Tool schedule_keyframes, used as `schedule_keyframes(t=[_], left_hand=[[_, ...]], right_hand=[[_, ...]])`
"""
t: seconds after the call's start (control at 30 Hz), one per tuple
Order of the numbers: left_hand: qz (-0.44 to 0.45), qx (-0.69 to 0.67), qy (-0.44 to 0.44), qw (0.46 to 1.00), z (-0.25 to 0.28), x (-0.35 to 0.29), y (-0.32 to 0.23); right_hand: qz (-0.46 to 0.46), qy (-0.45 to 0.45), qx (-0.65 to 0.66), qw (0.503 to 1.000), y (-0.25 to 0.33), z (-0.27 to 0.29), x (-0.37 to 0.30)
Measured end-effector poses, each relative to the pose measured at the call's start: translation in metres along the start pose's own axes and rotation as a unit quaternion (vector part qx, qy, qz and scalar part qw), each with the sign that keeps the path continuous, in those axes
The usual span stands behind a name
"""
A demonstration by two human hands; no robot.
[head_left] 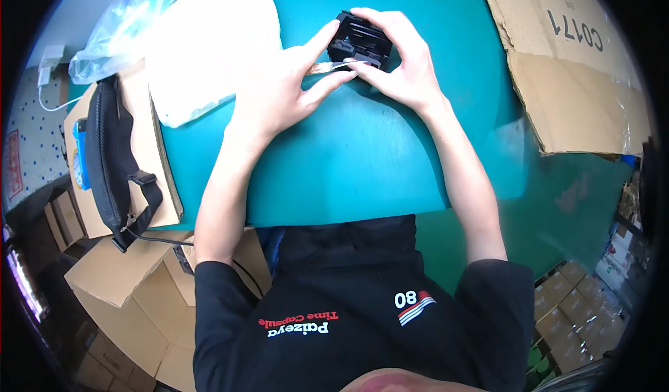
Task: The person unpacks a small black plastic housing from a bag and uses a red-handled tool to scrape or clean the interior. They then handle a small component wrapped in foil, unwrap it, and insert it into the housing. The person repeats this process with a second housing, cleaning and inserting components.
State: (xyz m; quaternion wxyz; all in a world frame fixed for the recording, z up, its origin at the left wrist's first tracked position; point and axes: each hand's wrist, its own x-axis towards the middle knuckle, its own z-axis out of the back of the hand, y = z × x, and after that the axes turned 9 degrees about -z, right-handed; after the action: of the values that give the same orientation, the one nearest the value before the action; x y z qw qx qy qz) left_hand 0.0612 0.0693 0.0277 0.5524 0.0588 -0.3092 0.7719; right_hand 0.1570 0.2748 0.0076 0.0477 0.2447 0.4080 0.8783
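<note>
My right hand [411,61] curls around a black plastic housing [362,38], an open boxy frame with slots and ribs inside. Its fingers lie on the far and right sides, the thumb at the near edge. My left hand [282,89] has its index fingertip against the housing's left side and its thumb stretched below. Between that thumb and index finger runs a thin tool [322,67] with a pale shaft and a narrow metallic tip, reaching the near edge of the housing by my right thumb. Its exact kind and its other end are hidden.
A teal mat [334,155] covers the table. White sheeting [209,50] and a clear plastic bag [125,33] lie at left, beside a black strap pouch [111,155] on cardboard. A flattened carton [578,64] covers the far right. An open box [139,301] stands below the table's left edge.
</note>
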Motion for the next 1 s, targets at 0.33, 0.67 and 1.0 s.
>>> schedule_keyframes(t=[0.33, 0.67, 1.0], left_hand=[[-0.015, 0.038, -0.070, 0.997, 0.005, -0.012, -0.006], [0.015, 0.074, -0.003, 0.997, 0.008, -0.012, -0.007], [-0.013, 0.071, -0.007, 0.997, 0.014, -0.014, -0.011]], right_hand=[[-0.230, 0.018, 0.024, 0.973, 0.004, 0.019, -0.001], [0.014, 0.087, -0.148, 0.985, -0.002, 0.036, -0.004], [0.049, 0.058, -0.057, 0.995, -0.002, 0.009, -0.007]])
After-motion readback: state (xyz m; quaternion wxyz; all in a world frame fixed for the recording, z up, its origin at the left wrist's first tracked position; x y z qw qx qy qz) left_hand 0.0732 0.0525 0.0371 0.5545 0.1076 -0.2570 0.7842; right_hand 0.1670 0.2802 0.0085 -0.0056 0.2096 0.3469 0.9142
